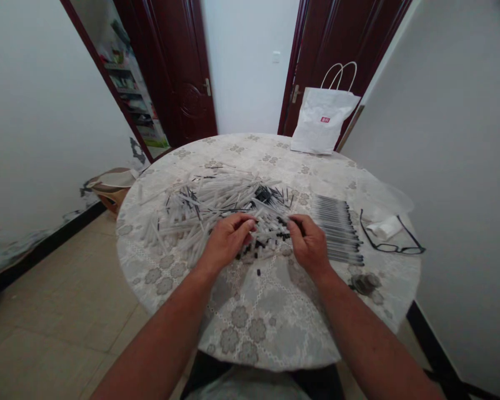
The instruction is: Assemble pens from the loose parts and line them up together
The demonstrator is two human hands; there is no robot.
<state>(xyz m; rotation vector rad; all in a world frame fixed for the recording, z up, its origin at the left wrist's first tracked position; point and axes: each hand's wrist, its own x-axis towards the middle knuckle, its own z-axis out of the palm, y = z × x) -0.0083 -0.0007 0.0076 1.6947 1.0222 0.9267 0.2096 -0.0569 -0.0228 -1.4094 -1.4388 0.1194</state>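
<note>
My left hand (232, 236) is closed in a pinch at the near edge of a heap of clear pen barrels (220, 194). My right hand (309, 241) pinches too, a short way to the right, with its fingertips facing the left ones. Whatever the fingertips hold is too small and blurred to make out. Thin black-tipped refills (194, 203) lie mixed among the barrels. Small black plugs (258, 272) are scattered between and below the hands. To the right of my right hand, a neat row of pens with black ends (337, 230) lies side by side.
Eyeglasses (387, 247) and crumpled clear plastic (383, 194) lie at the right of the round table (254, 344), which has a patterned cloth. A small dark round object (365, 283) sits near them. At the back right stands a white paper bag (325, 122).
</note>
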